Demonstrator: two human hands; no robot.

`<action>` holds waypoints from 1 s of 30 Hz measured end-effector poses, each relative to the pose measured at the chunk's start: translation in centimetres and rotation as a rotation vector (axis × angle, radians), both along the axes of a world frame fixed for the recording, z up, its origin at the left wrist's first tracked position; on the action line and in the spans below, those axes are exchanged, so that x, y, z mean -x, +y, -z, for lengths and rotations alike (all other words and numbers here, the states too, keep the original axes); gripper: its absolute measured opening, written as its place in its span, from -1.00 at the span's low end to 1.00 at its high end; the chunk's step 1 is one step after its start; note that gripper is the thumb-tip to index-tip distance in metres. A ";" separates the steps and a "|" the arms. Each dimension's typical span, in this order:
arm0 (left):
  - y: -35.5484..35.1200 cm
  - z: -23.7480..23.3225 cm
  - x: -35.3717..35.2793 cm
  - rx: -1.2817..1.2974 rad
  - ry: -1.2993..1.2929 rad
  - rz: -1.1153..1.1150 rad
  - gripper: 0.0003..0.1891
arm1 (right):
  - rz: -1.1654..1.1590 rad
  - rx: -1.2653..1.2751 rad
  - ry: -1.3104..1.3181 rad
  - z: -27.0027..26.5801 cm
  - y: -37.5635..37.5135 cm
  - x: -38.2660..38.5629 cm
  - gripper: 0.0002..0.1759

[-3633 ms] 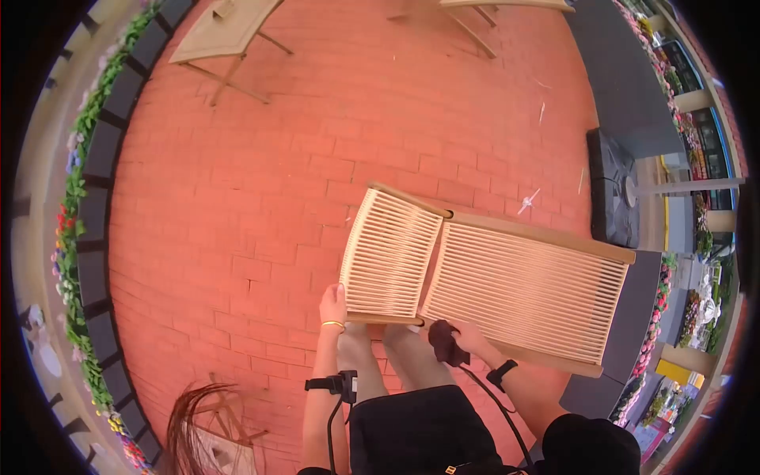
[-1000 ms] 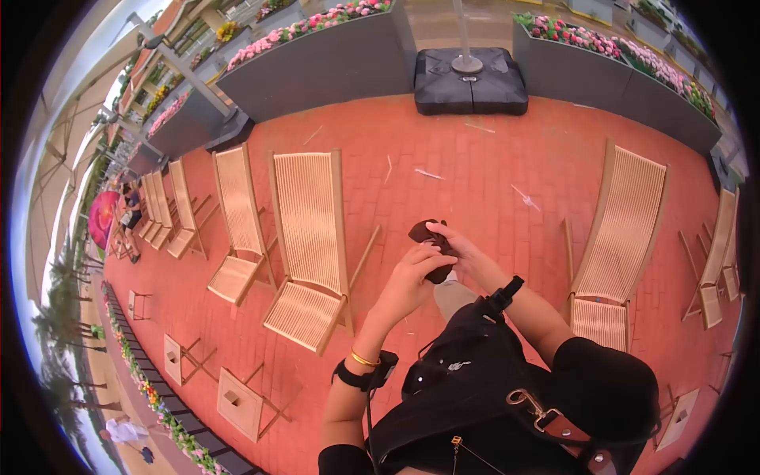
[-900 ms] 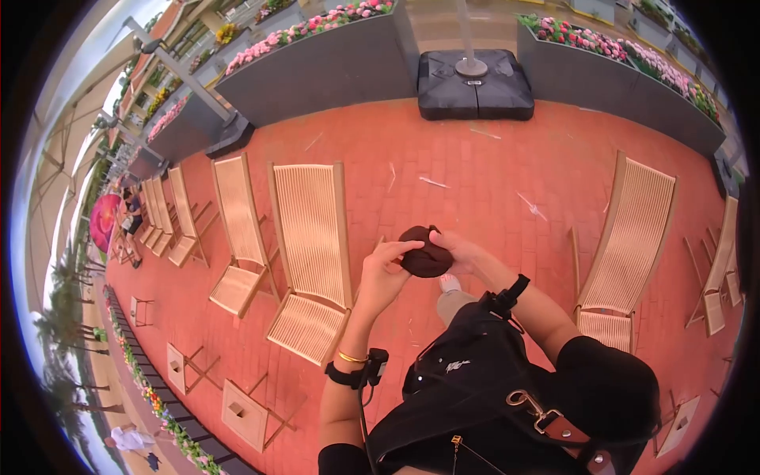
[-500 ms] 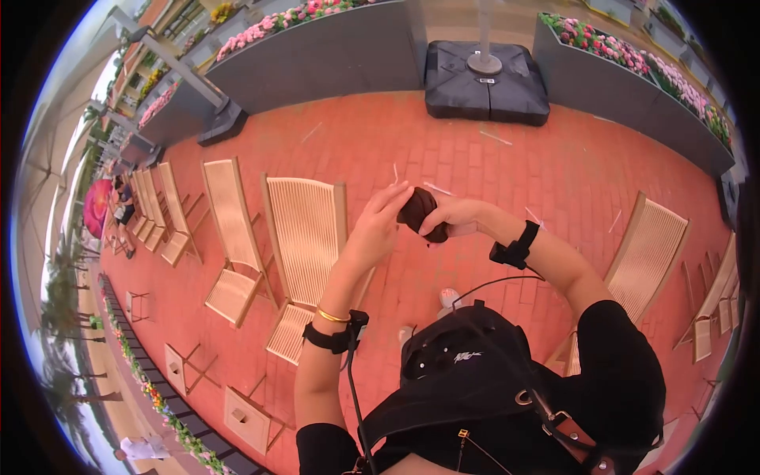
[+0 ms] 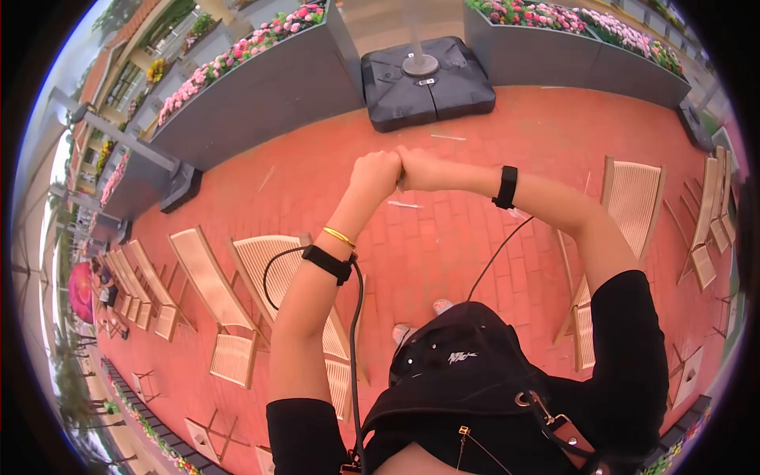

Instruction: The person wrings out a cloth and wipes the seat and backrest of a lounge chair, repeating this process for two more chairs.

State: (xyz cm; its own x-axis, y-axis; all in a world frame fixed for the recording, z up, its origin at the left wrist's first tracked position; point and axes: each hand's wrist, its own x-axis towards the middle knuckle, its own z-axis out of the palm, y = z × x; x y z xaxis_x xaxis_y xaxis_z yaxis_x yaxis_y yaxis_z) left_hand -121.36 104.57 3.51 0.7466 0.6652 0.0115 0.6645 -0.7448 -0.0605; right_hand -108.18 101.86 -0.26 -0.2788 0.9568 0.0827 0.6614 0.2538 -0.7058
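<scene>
In front of me, my left hand and my right hand are closed into fists, pressed together at the knuckles. Between them shows only a thin sliver of a dark brown object; the fingers hide the remainder, and its kind cannot be made out. Gold bangles circle my left wrist, with a black strap further up the forearm. Another black strap sits on my right forearm. Both arms reach forward over the red brick paving.
Slatted wooden folding chairs line the left, and more wooden chairs stand at right. Ahead are a black parasol base and grey planters with flowers. A black bag hangs at my chest. A seated person is far left.
Both hands have closed into fists and come together, covering most of the dark brown object, which showed plainly before. The view has shifted, so the parasol base and planters appear further left.
</scene>
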 end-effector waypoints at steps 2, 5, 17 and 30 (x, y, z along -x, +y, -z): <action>1.5 0.0 -1.1 0.062 0.036 -0.042 -0.88 | 0.022 -0.051 -0.131 -1.0 0.7 -1.2 -0.58; 3.0 0.6 -2.7 0.179 -0.126 -0.141 -0.82 | 0.000 -0.121 -0.306 -1.3 2.5 -2.6 -0.62; 6.2 5.1 -3.3 0.377 -0.409 -0.333 -0.76 | -0.240 -0.735 -0.645 2.7 8.1 -4.0 -0.82; 4.0 10.7 -1.2 0.427 -0.846 -0.545 -0.77 | -0.482 -0.848 -0.656 5.3 8.9 -1.7 -0.90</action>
State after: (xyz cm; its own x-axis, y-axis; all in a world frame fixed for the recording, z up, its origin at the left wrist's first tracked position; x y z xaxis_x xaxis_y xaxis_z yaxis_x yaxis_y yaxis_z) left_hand -120.15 108.53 -7.16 0.2099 0.9751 0.0718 0.6166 -0.1890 0.7643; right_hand -106.47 110.77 -5.51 -0.8230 0.4487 0.3482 0.5428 0.8020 0.2495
